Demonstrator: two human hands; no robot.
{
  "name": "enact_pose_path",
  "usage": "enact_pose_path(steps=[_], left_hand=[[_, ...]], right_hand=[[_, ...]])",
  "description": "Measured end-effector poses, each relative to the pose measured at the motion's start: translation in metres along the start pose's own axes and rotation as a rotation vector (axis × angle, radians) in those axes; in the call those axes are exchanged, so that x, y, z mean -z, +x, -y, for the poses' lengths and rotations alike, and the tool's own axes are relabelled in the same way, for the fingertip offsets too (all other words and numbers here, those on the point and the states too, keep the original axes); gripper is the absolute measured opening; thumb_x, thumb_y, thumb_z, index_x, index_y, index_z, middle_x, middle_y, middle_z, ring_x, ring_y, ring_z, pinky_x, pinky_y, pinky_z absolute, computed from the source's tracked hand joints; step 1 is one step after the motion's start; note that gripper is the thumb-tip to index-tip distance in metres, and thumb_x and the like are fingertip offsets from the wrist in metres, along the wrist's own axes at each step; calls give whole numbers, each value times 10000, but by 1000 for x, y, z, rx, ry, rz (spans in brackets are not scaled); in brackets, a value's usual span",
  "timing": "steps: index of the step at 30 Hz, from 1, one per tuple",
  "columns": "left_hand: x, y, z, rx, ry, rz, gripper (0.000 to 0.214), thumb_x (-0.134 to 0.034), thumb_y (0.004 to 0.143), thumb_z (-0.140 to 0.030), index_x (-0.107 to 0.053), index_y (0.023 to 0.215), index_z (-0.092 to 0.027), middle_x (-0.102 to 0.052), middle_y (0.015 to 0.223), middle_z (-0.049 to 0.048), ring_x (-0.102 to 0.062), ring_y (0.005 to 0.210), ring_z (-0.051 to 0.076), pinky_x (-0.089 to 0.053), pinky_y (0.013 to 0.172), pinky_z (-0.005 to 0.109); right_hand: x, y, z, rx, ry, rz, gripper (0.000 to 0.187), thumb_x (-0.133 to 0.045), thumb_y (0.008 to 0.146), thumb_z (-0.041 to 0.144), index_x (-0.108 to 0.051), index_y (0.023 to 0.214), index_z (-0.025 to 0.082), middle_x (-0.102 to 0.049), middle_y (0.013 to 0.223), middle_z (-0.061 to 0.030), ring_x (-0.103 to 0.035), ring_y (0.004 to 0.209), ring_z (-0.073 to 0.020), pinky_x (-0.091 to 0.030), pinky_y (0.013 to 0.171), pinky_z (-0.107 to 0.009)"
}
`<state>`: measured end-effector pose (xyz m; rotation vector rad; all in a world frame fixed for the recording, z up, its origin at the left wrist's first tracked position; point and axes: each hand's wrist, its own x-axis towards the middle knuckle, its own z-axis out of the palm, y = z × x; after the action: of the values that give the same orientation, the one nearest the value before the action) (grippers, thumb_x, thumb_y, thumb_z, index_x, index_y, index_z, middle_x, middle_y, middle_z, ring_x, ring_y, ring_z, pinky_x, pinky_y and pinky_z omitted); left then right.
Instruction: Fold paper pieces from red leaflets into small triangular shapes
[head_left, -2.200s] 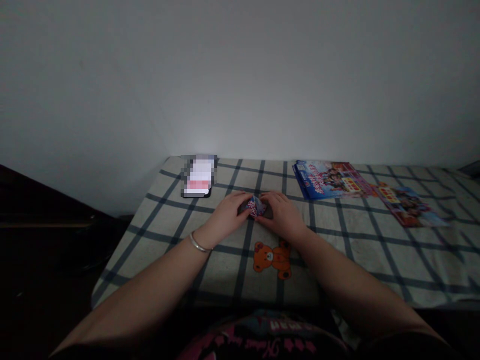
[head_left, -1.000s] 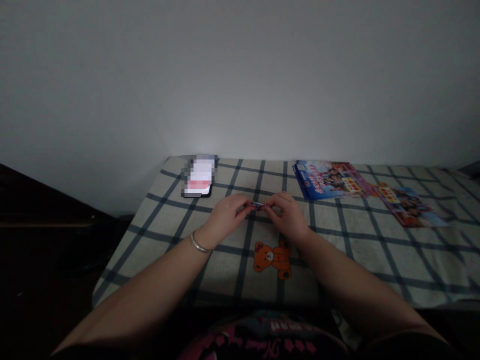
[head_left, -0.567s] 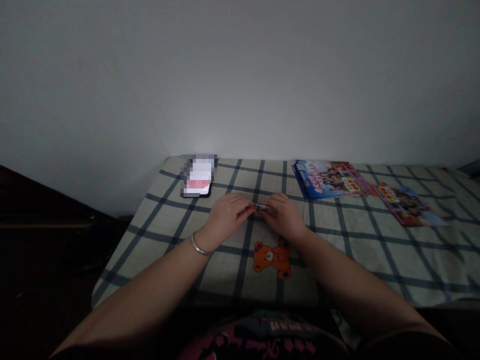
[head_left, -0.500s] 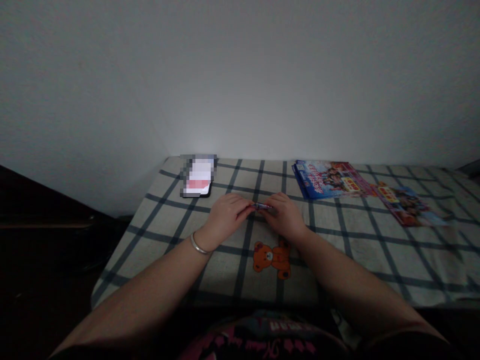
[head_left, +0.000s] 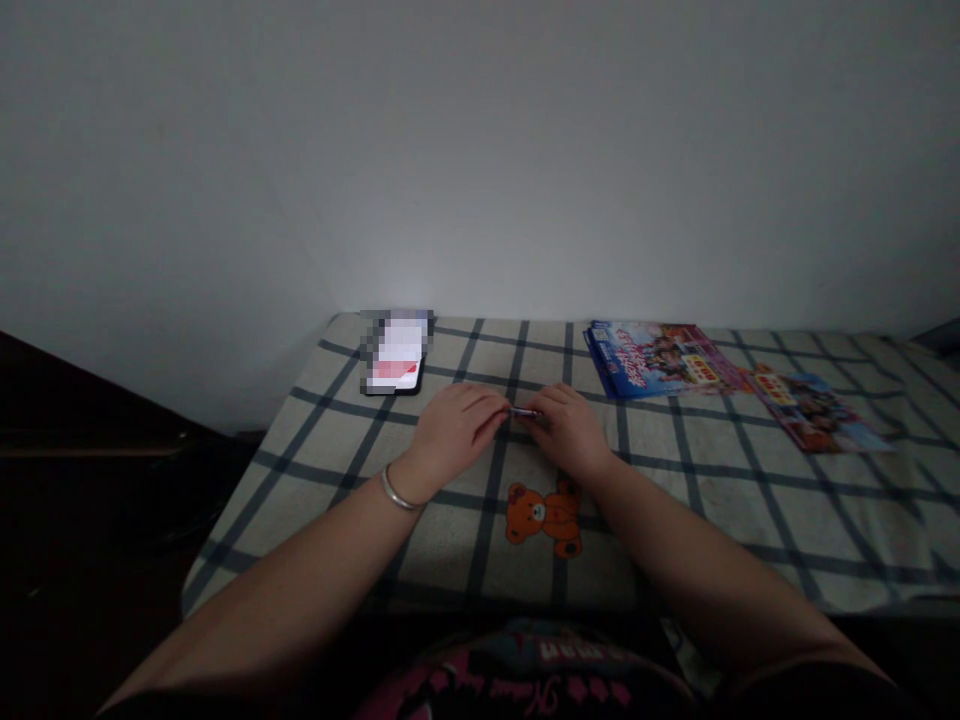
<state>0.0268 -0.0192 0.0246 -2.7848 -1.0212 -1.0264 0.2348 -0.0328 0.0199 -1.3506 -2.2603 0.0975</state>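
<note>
My left hand (head_left: pixel 454 428) and my right hand (head_left: pixel 570 430) meet over the checked cloth (head_left: pixel 675 470). Both pinch a small flat piece of patterned paper (head_left: pixel 524 412), pink and blue, held low against the cloth between their fingertips. A silver bangle (head_left: pixel 396 491) sits on my left wrist. Most of the paper is hidden by my fingers.
A lit phone (head_left: pixel 397 352) lies at the cloth's far left corner. A blue printed booklet (head_left: pixel 652 358) and a second one (head_left: pixel 814 412) lie at the back right. An orange bear print (head_left: pixel 545 517) marks the cloth near me. The cloth's left edge drops into darkness.
The paper stood up as a folded shape between my hands; it now lies pressed flat and thin. My hands have closed in slightly toward each other.
</note>
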Motion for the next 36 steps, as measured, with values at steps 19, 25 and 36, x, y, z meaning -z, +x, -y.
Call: enact_pose_path(steps=[19, 25, 36], left_hand=[[-6, 0, 0, -32, -35, -115, 100, -560, 949, -223, -639, 911, -176, -678, 877, 42, -624, 837, 184, -520, 747, 326], [-7, -2, 1, -24, -40, -115, 88, -574, 950, -237, -639, 926, -183, -673, 904, 45, -624, 853, 187, -520, 759, 334], [-7, -2, -2, -49, -50, -152, 105, -551, 961, -237, -642, 943, -189, -664, 911, 45, -609, 843, 185, -508, 731, 325]], right_hand=[[-3, -4, -5, 72, 130, -158, 112, -622, 923, 268, -719, 875, 239, -686, 859, -46, -611, 848, -209, -502, 769, -352], [-1, -4, 0, 128, 158, -241, 79, -643, 910, 262, -709, 949, 242, -699, 896, -44, -613, 870, -205, -502, 792, -355], [1, -6, 8, 162, 125, -334, 60, -646, 899, 239, -698, 870, 236, -655, 839, -45, -589, 810, -193, -496, 736, -347]])
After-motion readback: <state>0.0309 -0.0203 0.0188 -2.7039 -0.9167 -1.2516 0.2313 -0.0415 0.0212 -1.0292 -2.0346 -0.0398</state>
